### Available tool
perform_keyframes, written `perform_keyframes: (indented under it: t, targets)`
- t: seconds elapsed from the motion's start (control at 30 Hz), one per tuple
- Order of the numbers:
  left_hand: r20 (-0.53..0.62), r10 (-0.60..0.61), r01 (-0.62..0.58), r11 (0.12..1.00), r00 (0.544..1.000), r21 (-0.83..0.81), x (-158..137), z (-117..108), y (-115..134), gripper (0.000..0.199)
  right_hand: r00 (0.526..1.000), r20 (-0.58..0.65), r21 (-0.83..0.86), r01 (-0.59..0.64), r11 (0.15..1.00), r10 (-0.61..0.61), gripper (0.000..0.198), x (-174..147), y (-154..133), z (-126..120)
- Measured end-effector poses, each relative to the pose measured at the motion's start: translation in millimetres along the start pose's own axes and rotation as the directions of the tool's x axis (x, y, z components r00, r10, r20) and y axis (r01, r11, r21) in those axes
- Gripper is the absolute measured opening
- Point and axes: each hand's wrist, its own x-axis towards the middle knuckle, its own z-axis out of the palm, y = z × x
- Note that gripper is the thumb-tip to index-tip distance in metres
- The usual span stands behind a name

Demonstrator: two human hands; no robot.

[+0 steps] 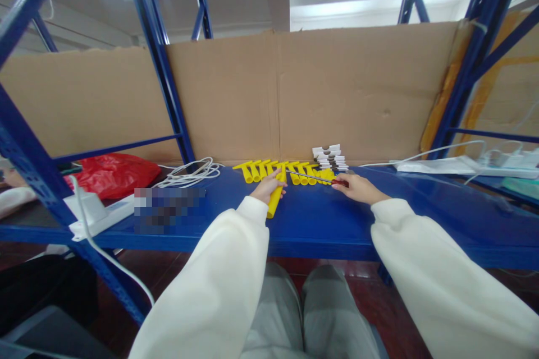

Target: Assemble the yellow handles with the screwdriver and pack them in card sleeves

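My left hand (268,185) is closed around a yellow T-shaped tube (275,200), its round open end tilted toward me. My right hand (357,187) grips a screwdriver (339,183) by its dark red handle. The thin metal shaft points left, and its tip reaches the head of the held yellow piece; whether it touches a screw is too small to see. Behind both hands stands a row of similar yellow T-shaped pieces (255,171). Small yellow parts (324,175) lie near the screwdriver, in front of a stack of white pieces (330,157) with dark cut-outs.
The blue shelf table (311,219) is backed by a cardboard wall (337,90). On the left are a red plastic bag (113,174), coiled white cable (193,173) and a white power strip (109,216). Another power strip (446,166) lies at right. Blue posts (158,56) frame the shelf.
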Motion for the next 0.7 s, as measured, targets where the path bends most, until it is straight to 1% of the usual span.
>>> perform_keyframes:
  t: [0.13, 0.3, 0.47, 0.57, 0.7]
  targets:
    - [-0.006, -0.004, 0.004, 1.0, 1.0, 0.008, -2.9, 1.6, 1.6, 0.075, 1.0, -0.023, 0.033, 0.002, 0.999, -0.002, 0.017, 1.3, 3.6, 3.1]
    - [0.01, -0.001, 0.001, 1.0, 1.0, -0.007, -1.3, 0.3, 0.3, 0.073, 1.0, -0.023, 0.002, -0.022, 1.0, 0.022, 0.015, 0.5, 3.3, 1.5]
    - [0.005, 0.013, -0.013, 1.0, 1.0, -0.021, 0.8, -0.9, -1.5, 0.071, 0.999, 0.039, 0.027, 0.006, 1.0, -0.007, 0.025, 1.3, 3.9, -0.6]
    - [-0.002, 0.016, -0.016, 1.0, 1.0, -0.022, 1.0, -0.9, -1.6, 0.072, 0.999, 0.008, 0.073, 0.046, 0.996, -0.047, 0.028, 2.8, 7.5, 2.4]
    - [0.005, 0.018, -0.018, 1.0, 1.0, -0.013, 0.0, 0.0, -1.1, 0.073, 0.996, -0.048, 0.089, 0.081, 0.993, -0.077, 0.022, 3.5, 11.0, 5.6]
